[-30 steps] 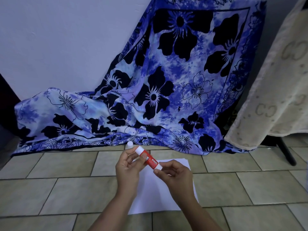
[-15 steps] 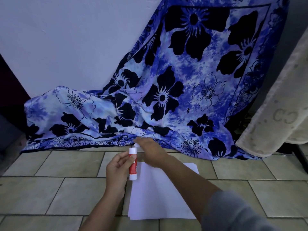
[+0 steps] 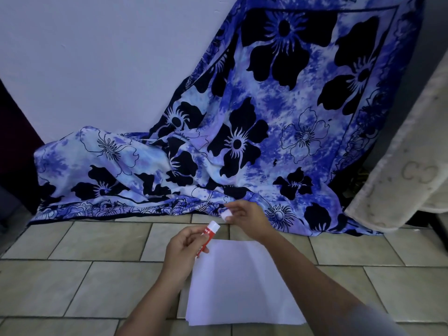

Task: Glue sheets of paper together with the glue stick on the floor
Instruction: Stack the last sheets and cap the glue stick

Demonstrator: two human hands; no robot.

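We look through one wide-angle camera worn on the head, aimed forward and down. The tiled floor (image 3: 97,282) fills the lower half, and the wall (image 3: 97,69) and draped blue cloth (image 3: 242,146) rise beyond it. The left hand (image 3: 184,248) and right hand (image 3: 244,219) sit close, low and centre, with the forearms entering from the bottom edge.

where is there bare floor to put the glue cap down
Bare tiles lie left of the paper stack, bordered by the blue cloth hem behind. More bare tiles run right of the stack, up to the beige fabric. Crowded at the stack's far edge, where the left hand holds the glue stick and the right hand pinches the cap.
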